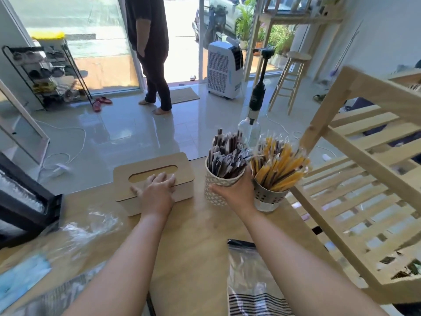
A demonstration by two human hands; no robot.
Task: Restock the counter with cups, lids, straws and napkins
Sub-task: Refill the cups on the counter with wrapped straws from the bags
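A wooden napkin box (177,190) with an oval slot in its lid stands on the wooden counter (196,247). My left hand (157,190) lies flat on its lid and near edge, fingers spread. To the right, a white patterned cup (213,192) holds several dark wrapped straws (227,153). My right hand (234,190) wraps around that cup from the near side. Touching it on the right is a perforated metal holder (270,197) full of yellow wrapped straws (280,165).
A wooden slatted rack (364,179) leans over the counter's right side. Clear plastic wrap (91,226) and a blue mask (20,274) lie at left, a plastic bag (250,270) near the front. A glass bottle (249,131) stands behind the straws. A person (150,53) stands by the door.
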